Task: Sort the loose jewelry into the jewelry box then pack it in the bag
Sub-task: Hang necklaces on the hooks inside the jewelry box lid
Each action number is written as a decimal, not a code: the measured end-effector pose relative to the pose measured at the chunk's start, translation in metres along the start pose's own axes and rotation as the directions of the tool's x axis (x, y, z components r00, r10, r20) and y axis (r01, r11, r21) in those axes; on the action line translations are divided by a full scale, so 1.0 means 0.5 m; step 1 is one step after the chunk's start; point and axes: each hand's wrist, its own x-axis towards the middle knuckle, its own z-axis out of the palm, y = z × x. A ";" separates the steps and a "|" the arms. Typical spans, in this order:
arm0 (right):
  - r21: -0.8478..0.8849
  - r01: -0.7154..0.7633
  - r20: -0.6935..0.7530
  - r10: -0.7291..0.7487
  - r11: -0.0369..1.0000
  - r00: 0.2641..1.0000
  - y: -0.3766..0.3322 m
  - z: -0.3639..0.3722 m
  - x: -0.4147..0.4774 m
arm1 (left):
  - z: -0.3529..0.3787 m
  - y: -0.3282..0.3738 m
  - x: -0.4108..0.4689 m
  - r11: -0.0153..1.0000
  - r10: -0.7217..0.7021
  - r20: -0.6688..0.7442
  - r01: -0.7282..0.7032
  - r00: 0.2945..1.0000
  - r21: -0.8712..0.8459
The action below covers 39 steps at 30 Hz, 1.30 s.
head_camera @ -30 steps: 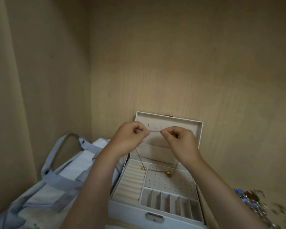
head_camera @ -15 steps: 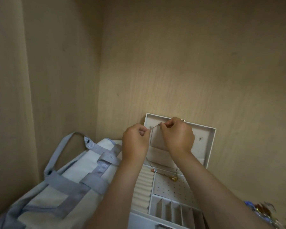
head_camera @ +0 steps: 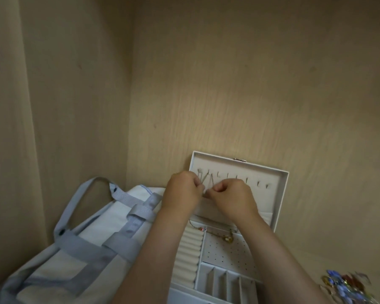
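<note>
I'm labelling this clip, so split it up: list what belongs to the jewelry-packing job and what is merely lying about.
In the job: left hand, right hand, both pinching the necklace; open jewelry box; bag; loose jewelry pile.
Not in the job: only the wooden wall behind.

Dim, warm, even light; soft focus, wide-angle bending, blurred lower-right corner.

Bag (head_camera: 59,255) lies left of jewelry box (head_camera: 270,194); apparently loose jewelry (head_camera: 342,286) right.
</note>
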 end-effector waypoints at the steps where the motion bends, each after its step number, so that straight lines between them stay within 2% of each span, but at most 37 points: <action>1: 0.044 0.001 0.080 -0.005 0.999 0.997 0.008 0.000 -0.009 | -0.004 0.002 0.000 1.000 0.000 0.063 0.001 0.998 -0.019; 4: 0.245 -0.030 0.244 -0.032 0.969 0.969 0.023 -0.005 -0.032 | -0.016 0.013 0.001 0.990 -0.025 0.207 0.052 0.978 -0.129; 7: 0.445 -0.139 0.381 -0.047 0.885 0.923 0.019 -0.029 -0.045 | -0.022 0.027 0.001 0.962 -0.041 0.282 0.114 0.959 -0.247; 9: 0.523 -0.192 0.482 -0.102 0.830 0.870 0.015 -0.044 -0.054 | -0.026 0.036 -0.005 0.932 -0.054 0.341 0.170 0.939 -0.319; 11: 0.527 -0.204 0.525 -0.126 0.825 0.842 0.023 -0.050 -0.055 | -0.030 0.038 -0.009 0.928 -0.041 0.354 0.167 0.934 -0.332; 15: 0.320 -0.071 0.481 -0.098 0.945 0.871 0.044 -0.077 -0.045 | -0.030 0.031 -0.010 0.947 -0.026 0.317 0.124 0.948 -0.295; 18: 0.223 0.008 0.483 -0.118 0.975 0.868 0.050 -0.099 -0.039 | -0.016 0.032 -0.019 0.964 -0.042 0.383 0.138 0.923 -0.226; 21: 0.243 0.050 0.440 -0.156 0.969 0.885 0.054 -0.120 -0.032 | 0.000 0.038 -0.030 0.973 -0.059 0.459 0.154 0.887 -0.171; 23: 0.284 0.086 0.383 -0.195 0.955 0.903 0.058 -0.128 -0.025 | 0.010 0.048 -0.042 0.976 -0.026 0.564 0.144 0.825 -0.166; 25: 0.375 0.072 0.323 -0.203 0.924 0.924 0.061 -0.130 -0.021 | 0.019 0.059 -0.055 0.958 0.002 0.659 0.188 0.752 -0.217; 27: 0.454 0.031 0.283 -0.177 0.891 0.943 0.065 -0.129 -0.015 | 0.026 0.063 -0.061 0.928 0.031 0.696 0.239 0.717 -0.287; 31: 0.518 0.010 0.259 -0.168 0.855 0.951 0.076 -0.123 -0.002 | 0.024 0.060 -0.058 0.934 0.016 0.665 0.227 0.747 -0.277; 34: 0.449 0.025 0.270 -0.163 0.893 0.949 0.086 -0.122 0.000 | 0.009 0.058 -0.053 0.947 -0.016 0.592 0.202 0.806 -0.249; 36: 0.348 0.000 0.385 -0.143 0.938 0.912 0.091 -0.121 -0.005 | 0.001 0.059 -0.048 0.947 -0.014 0.530 0.182 0.848 -0.266; 39: 0.194 0.016 0.582 -0.129 0.981 0.803 0.095 -0.098 -0.016 | -0.001 0.063 -0.042 0.950 -0.001 0.415 0.130 0.910 -0.283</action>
